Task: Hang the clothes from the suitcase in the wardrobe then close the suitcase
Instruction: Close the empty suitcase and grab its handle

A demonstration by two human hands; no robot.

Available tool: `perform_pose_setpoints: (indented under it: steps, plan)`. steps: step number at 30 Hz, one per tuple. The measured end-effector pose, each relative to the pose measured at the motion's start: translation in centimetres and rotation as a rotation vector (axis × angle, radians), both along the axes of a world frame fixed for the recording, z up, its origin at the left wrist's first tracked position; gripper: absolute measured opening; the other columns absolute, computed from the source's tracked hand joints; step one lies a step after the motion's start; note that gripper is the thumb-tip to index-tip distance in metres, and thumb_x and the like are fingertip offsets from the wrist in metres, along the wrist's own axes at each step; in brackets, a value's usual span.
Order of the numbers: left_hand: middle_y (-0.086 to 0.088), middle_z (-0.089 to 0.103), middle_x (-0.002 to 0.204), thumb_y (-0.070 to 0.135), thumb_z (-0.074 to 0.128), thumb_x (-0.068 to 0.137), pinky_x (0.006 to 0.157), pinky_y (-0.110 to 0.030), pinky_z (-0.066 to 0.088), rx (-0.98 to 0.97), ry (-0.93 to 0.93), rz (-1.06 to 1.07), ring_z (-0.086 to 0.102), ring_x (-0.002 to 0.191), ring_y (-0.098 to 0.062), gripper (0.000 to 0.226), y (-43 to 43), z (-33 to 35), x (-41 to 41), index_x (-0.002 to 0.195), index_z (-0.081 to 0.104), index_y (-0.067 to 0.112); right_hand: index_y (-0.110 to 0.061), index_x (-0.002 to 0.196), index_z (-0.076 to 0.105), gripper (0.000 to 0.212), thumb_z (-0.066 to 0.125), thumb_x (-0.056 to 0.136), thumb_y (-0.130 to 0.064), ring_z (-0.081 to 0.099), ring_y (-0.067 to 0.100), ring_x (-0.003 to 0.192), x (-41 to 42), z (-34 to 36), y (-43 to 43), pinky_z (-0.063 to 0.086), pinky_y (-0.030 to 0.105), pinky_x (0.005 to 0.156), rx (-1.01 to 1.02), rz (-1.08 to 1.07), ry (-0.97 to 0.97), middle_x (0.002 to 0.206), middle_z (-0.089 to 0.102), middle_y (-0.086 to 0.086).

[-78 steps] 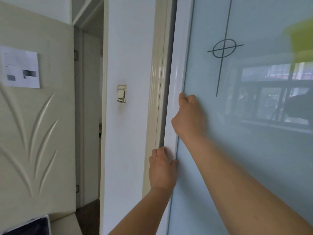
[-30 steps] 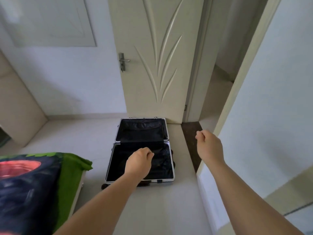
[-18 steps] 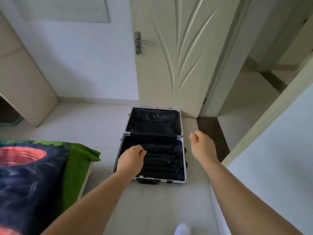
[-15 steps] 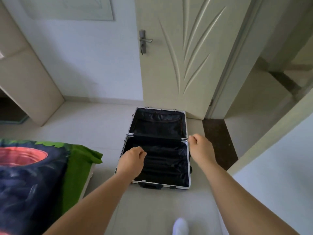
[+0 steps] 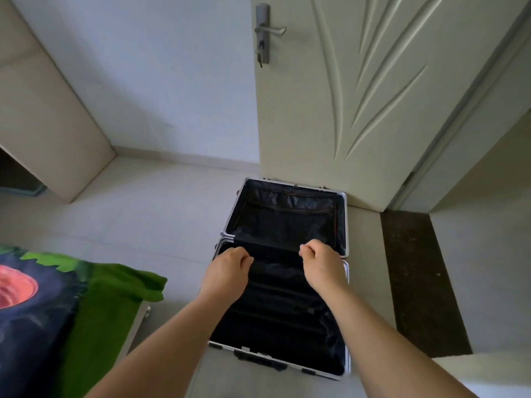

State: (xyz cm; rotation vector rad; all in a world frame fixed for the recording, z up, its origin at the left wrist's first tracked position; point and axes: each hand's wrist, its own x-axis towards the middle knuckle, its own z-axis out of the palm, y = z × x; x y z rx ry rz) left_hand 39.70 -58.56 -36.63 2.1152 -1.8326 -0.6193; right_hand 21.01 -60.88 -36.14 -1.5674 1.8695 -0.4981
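While my left hand [image 5: 227,271] and right hand [image 5: 321,265] hover curled, holding nothing, over the open suitcase [image 5: 281,326], its far lid [image 5: 287,219] could fall on them; it looks merely propped.

Both my arms reach forward and down, bare past the wrists, my left forearm [image 5: 172,334] coming in from the lower left and my right forearm [image 5: 382,334] from the lower right, drawing closer together toward the hands. My left hand [image 5: 227,268] is curled into a loose fist, back of the hand up, thumb against the forefinger, gripping nothing. My right hand [image 5: 321,262] sits about level with it and a little apart, fingers tucked under the same way, likewise gripping nothing.
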Motion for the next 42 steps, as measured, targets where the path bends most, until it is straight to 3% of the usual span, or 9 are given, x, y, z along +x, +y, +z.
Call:
perform_pose_setpoints:
  steps: [4, 14, 20, 29, 32, 34, 37, 39, 42]
  plan:
    - [0.006, 0.053, 0.083, 0.033, 0.043, 0.097, 0.066, -0.026, 0.038, 0.021, 0.004, -0.021, 0.050, 0.074, -0.014, 0.023, -4.4, -4.3, 1.8, 0.090, 0.057, 0.016, -0.008, 0.092, 0.061, 0.029, 0.042, 0.099, -0.027, 0.055, 0.018, 0.076, 1.9, -4.8, -3.9, 0.041, 0.031, 0.066, 0.039, -0.036, -0.072, 0.094, 0.067, 0.004]
    - [0.000, 0.066, 0.101, 0.029, 0.046, 0.095, 0.074, -0.027, 0.040, 0.067, 0.044, -0.113, 0.060, 0.093, -0.022, 0.022, -15.1, -18.2, 7.9, 0.101, 0.063, 0.018, -0.013, 0.087, 0.060, 0.028, 0.042, 0.098, -0.031, 0.064, 0.021, 0.075, 7.7, -18.7, -12.7, 0.043, 0.028, 0.057, 0.185, -0.210, -0.128, 0.082, 0.066, 0.003]
    - [-0.002, 0.067, 0.098, 0.026, 0.047, 0.094, 0.075, -0.028, 0.044, 0.050, 0.083, -0.036, 0.059, 0.088, -0.022, 0.020, -21.1, -33.9, 10.2, 0.099, 0.064, 0.018, -0.020, 0.094, 0.060, 0.020, 0.042, 0.097, -0.028, 0.059, 0.013, 0.071, 10.8, -35.3, -17.8, 0.040, 0.023, 0.052, 0.232, -0.225, -0.166, 0.085, 0.063, -0.002]
    - [-0.001, 0.067, 0.090, 0.027, 0.046, 0.094, 0.069, -0.028, 0.043, 0.003, 0.087, -0.009, 0.057, 0.079, -0.020, 0.019, -28.8, -49.9, 11.0, 0.099, 0.063, 0.018, -0.018, 0.101, 0.062, 0.019, 0.047, 0.096, -0.028, 0.064, 0.020, 0.087, 12.2, -53.9, -25.1, 0.055, 0.040, 0.081, 0.263, -0.426, -0.410, 0.095, 0.064, 0.003]
    - [-0.002, 0.068, 0.093, 0.026, 0.046, 0.093, 0.073, -0.031, 0.046, 0.000, 0.090, -0.022, 0.061, 0.087, -0.024, 0.019, -30.4, -50.6, 10.7, 0.098, 0.063, 0.018, -0.015, 0.102, 0.059, 0.021, 0.047, 0.096, -0.031, 0.058, 0.018, 0.081, 12.4, -54.2, -26.7, 0.047, 0.031, 0.067, 0.281, -0.435, -0.328, 0.095, 0.061, 0.002]
    - [-0.003, 0.068, 0.098, 0.026, 0.046, 0.093, 0.076, -0.032, 0.047, 0.006, 0.073, -0.042, 0.061, 0.092, -0.025, 0.021, -31.1, -50.3, 10.5, 0.100, 0.064, 0.017, -0.013, 0.089, 0.058, 0.024, 0.048, 0.096, -0.034, 0.053, 0.017, 0.069, 12.6, -53.5, -27.2, 0.041, 0.028, 0.058, 0.303, -0.492, -0.291, 0.081, 0.058, 0.001]
    - [-0.004, 0.068, 0.100, 0.025, 0.046, 0.093, 0.076, -0.032, 0.046, -0.016, 0.068, -0.035, 0.061, 0.094, -0.025, 0.021, -32.7, -50.2, 10.9, 0.101, 0.064, 0.017, -0.005, 0.075, 0.061, 0.038, 0.052, 0.094, -0.037, 0.059, 0.021, 0.069, 12.8, -53.2, -28.1, 0.053, 0.037, 0.069, 0.378, -0.781, -0.589, 0.073, 0.061, 0.006]
    - [-0.004, 0.067, 0.102, 0.023, 0.046, 0.093, 0.075, -0.031, 0.045, -0.027, 0.071, -0.006, 0.060, 0.095, -0.026, 0.021, -33.9, -50.5, 11.3, 0.101, 0.064, 0.017, 0.000, 0.082, 0.063, 0.041, 0.055, 0.092, -0.038, 0.063, 0.025, 0.080, 12.6, -53.4, -28.7, 0.053, 0.043, 0.078, 0.431, -0.913, -0.821, 0.086, 0.065, 0.012]
    - [-0.002, 0.064, 0.107, 0.025, 0.045, 0.093, 0.077, -0.030, 0.043, -0.036, 0.025, 0.010, 0.058, 0.100, -0.025, 0.021, -35.8, -51.4, 12.2, 0.102, 0.064, 0.019, 0.001, 0.092, 0.057, 0.042, 0.062, 0.088, -0.040, 0.062, 0.029, 0.086, 12.4, -53.9, -29.2, 0.052, 0.047, 0.079, 0.508, -0.946, -0.959, 0.094, 0.062, 0.013]
